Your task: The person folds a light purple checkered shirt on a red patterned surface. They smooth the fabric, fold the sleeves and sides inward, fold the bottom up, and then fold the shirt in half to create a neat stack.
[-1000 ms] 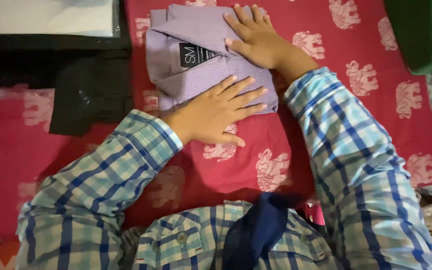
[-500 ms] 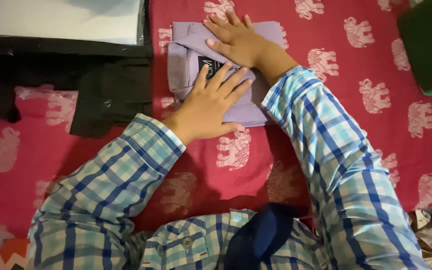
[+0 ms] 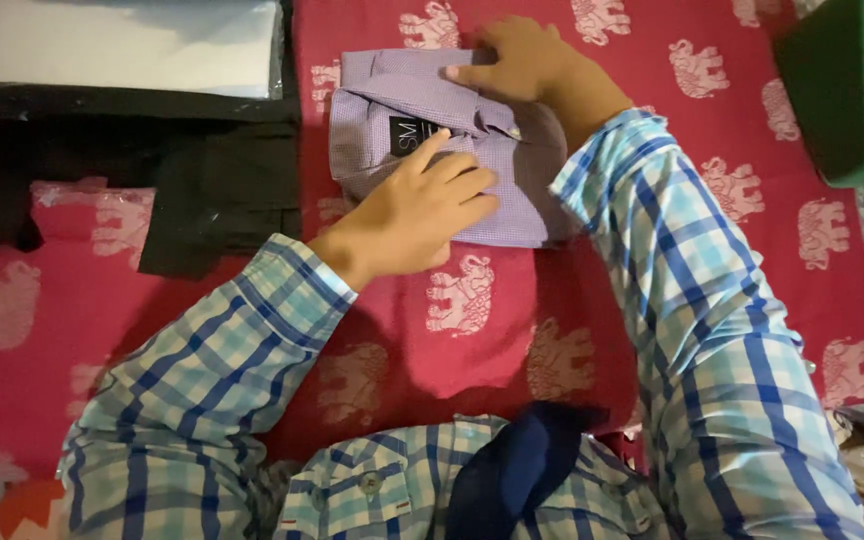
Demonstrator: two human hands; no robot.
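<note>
A red cloth [image 3: 512,330] printed with pale elephant figures covers nearly the whole surface and is the largest thing in view; everything else lies on it or at its edges. The person's two arms, in blue and white checked sleeves [image 3: 202,390], reach up from the bottom of the picture across this cloth. At the upper left lies a dark, almost black piece of fabric [image 3: 152,170], spread flat, and on its far side rests a flat white packet [image 3: 122,45] with a slight sheen. A green plastic crate [image 3: 832,95] stands at the upper right corner, only partly in view. Near the top centre, just to the right of the dark fabric, lies a folded lilac shirt [image 3: 512,195] with its collar turned toward the far edge and a small dark label at the neck. The left hand [image 3: 417,215] rests flat on the near part of the shirt, palm down, fingers [image 3: 467,185] stretched and slightly spread, pressing on the fabric rather than gripping it. The right hand [image 3: 512,62] lies on the far part of the shirt at the collar, fingers extended and laid against the cloth; it presses there too, and nothing is closed inside it as far as can be seen. A dark blue cloth [image 3: 512,470] hangs at the person's chest at the bottom edge.
</note>
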